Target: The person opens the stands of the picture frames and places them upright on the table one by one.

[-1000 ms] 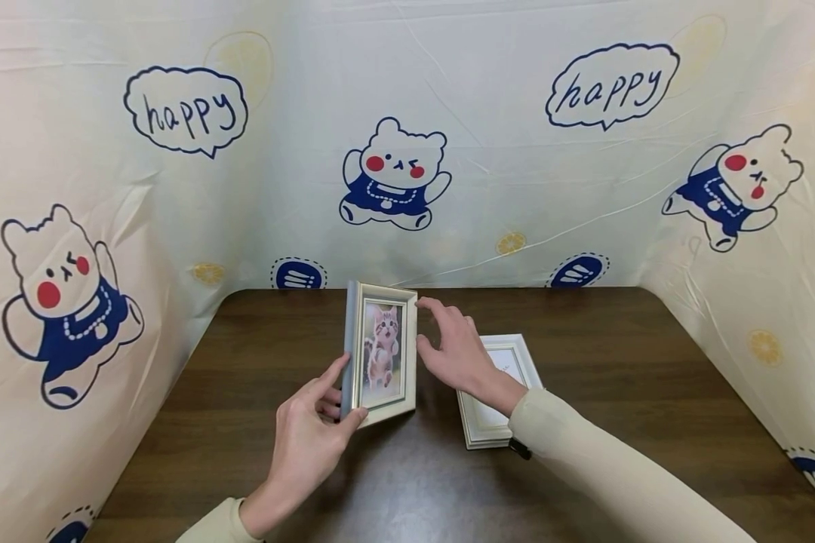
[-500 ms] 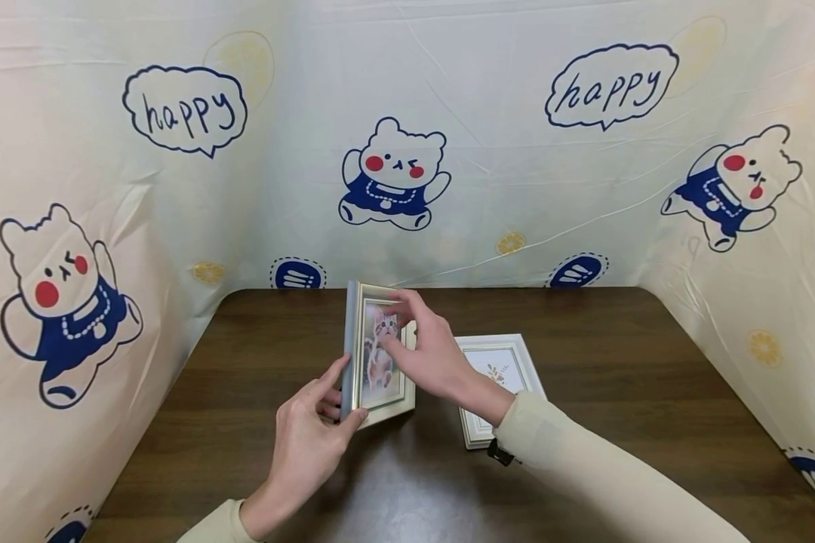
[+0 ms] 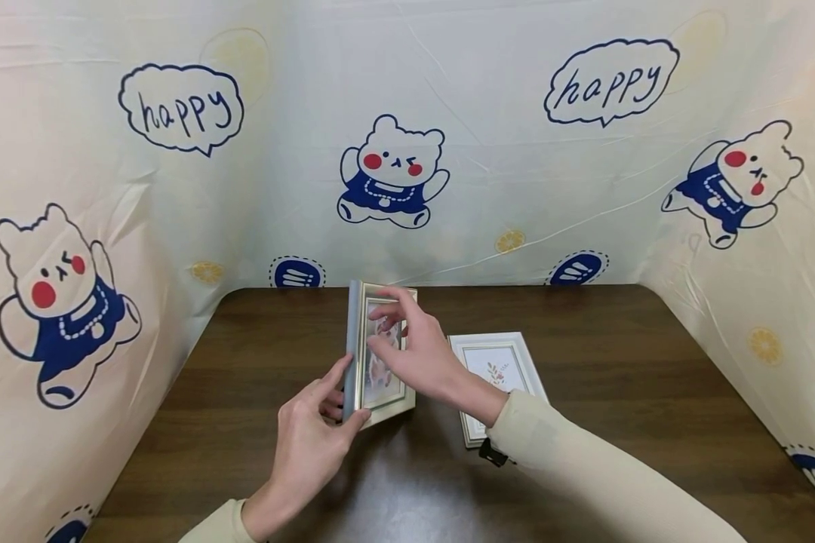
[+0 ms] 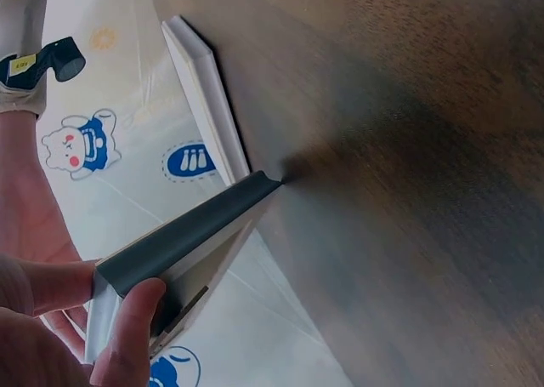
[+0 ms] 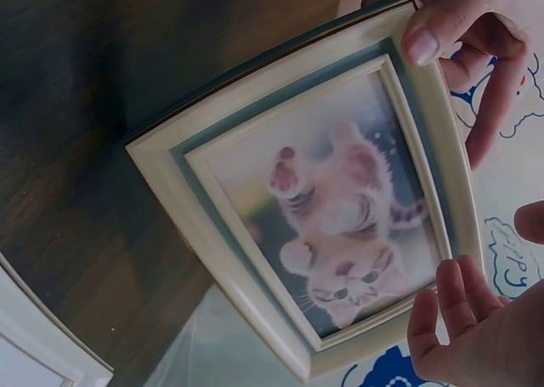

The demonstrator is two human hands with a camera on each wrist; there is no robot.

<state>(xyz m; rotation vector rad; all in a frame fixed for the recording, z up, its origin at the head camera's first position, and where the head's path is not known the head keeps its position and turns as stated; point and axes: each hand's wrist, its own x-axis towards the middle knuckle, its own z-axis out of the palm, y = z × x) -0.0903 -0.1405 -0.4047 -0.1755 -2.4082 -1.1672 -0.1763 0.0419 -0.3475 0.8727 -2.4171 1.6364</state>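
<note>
Head view: pinching tilted kitten frame (image 3: 383,379) with fingers of left hand (image 3: 312,424), not yet released — with right hand (image 3: 417,354) loosely spread before it, perhaps touching — beside flower frame (image 3: 492,360), already flat.

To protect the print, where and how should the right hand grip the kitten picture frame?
Probably pinch the kitten picture frame by its wide right border, from the right: it is tilted, and the left hand grips its lower left.

Head view softly bright, pale glare on near tabletop (image 3: 410,504); wrist views dimmer, shadows across wood.
</note>
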